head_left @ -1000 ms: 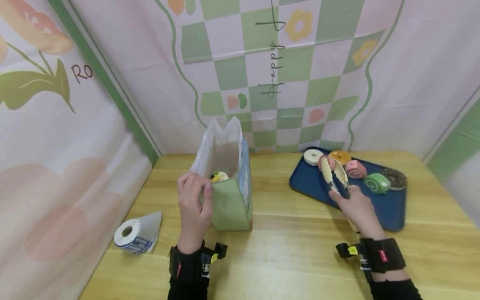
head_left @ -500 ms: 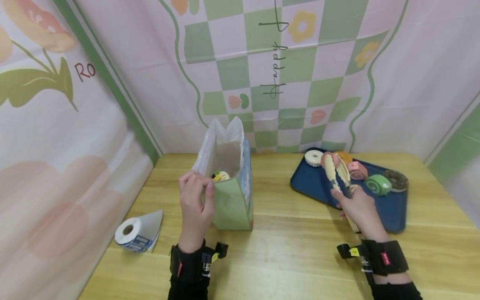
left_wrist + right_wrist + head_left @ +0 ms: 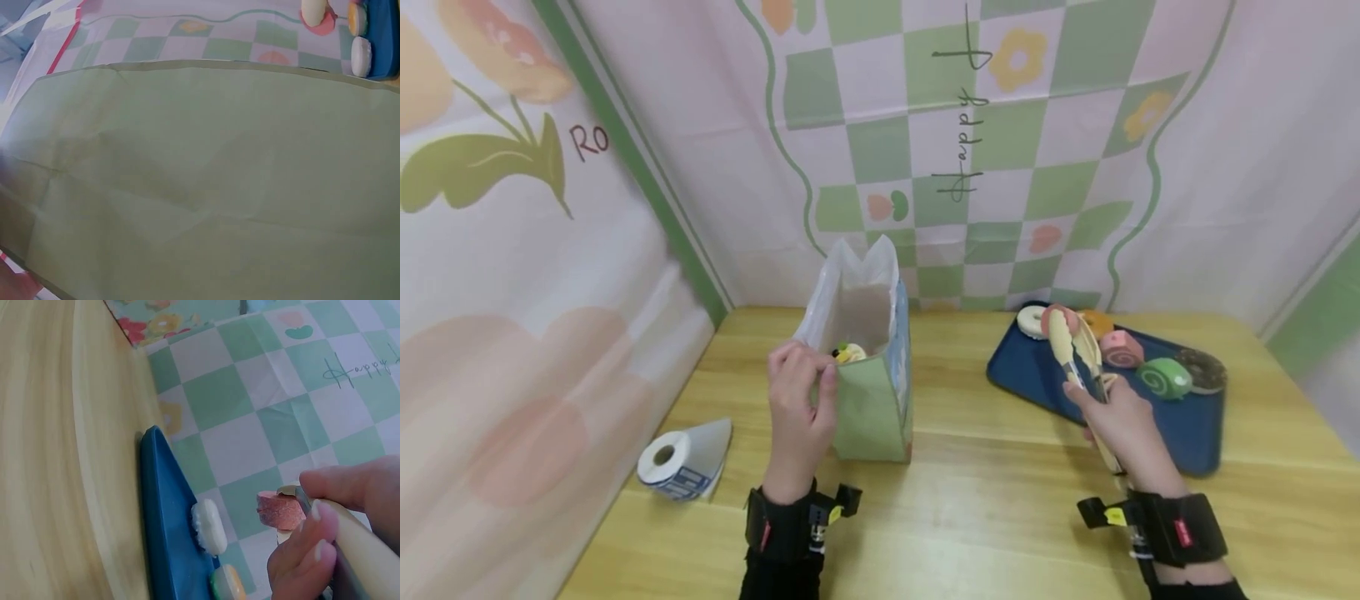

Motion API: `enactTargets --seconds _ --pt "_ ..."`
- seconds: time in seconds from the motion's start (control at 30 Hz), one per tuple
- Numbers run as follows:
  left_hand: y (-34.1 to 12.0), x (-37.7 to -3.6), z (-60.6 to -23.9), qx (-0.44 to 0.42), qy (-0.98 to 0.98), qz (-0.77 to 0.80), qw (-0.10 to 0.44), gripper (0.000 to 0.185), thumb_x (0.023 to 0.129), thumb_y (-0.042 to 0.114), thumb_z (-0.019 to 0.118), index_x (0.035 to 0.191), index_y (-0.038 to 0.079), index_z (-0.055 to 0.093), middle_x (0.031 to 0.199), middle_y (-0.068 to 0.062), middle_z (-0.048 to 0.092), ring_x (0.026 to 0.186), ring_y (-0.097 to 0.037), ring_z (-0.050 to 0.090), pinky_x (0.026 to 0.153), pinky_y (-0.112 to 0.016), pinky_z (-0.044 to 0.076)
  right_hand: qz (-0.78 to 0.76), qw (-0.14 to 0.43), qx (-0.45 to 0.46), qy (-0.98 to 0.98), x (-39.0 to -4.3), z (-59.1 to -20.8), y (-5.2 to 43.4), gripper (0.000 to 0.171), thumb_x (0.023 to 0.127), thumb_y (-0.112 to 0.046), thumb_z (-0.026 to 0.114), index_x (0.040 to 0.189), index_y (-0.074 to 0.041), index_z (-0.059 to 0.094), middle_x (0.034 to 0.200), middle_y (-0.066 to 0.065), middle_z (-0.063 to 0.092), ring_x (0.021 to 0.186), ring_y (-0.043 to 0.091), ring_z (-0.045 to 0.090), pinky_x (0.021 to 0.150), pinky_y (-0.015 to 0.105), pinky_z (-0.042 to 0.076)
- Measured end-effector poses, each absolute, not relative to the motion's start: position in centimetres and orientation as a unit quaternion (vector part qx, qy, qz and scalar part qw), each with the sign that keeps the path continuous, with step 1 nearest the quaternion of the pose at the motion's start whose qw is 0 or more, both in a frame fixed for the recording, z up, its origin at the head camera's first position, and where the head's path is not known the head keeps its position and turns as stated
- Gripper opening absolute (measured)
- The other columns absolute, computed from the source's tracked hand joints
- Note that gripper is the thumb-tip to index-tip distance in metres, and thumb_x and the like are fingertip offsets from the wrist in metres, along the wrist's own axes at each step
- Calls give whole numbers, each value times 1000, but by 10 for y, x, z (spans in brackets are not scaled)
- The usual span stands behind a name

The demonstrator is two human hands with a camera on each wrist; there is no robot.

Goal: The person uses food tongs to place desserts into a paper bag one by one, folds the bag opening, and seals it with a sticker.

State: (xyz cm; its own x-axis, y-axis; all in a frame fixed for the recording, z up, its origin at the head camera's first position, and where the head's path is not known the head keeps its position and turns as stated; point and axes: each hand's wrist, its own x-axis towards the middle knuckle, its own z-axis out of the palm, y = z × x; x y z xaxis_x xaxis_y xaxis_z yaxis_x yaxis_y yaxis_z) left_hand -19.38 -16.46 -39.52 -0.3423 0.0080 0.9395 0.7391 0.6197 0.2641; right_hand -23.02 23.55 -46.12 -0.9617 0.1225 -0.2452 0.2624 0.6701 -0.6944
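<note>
My left hand (image 3: 801, 408) pinches the near left rim of an upright green paper bag (image 3: 868, 417). Inside the bag's mouth shows a small cream-topped piece (image 3: 850, 353) with yellow and dark bits. The bag's green side fills most of the left wrist view. My right hand (image 3: 1123, 421) grips cream-tipped tongs (image 3: 1078, 350) over the blue tray (image 3: 1180, 437). Between the tong tips is a pink, round toy pastry (image 3: 279, 509), which the right wrist view shows apart from the tray. A white ring doughnut (image 3: 1032, 322) lies beside it on the tray.
Also on the tray are an orange doughnut (image 3: 1097, 323), a pink swirl roll (image 3: 1122, 348), a green swirl roll (image 3: 1165, 378) and a chocolate doughnut (image 3: 1201, 371). A label roll (image 3: 673, 467) sits at the table's left. Printed cloth (image 3: 940, 150) hangs behind the table.
The tongs have narrowed on the pink pastry, and it has risen slightly from among the doughnuts. My left hand keeps its hold on the bag rim. The head view has shifted slightly left.
</note>
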Motion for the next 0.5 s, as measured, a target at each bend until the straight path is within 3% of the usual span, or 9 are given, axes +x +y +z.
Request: enactTargets --seconds 0.5 --pt "-165 -192 -394 -251 -748 -356 500 33 103 25 46 79 4 58 75 -5 57 77 -20 52 93 -42 37 -427 96 72 896 -221 -435 221 84 85 -77 44 123 -3 37 80 13 60 60 23 61 52 37 48"
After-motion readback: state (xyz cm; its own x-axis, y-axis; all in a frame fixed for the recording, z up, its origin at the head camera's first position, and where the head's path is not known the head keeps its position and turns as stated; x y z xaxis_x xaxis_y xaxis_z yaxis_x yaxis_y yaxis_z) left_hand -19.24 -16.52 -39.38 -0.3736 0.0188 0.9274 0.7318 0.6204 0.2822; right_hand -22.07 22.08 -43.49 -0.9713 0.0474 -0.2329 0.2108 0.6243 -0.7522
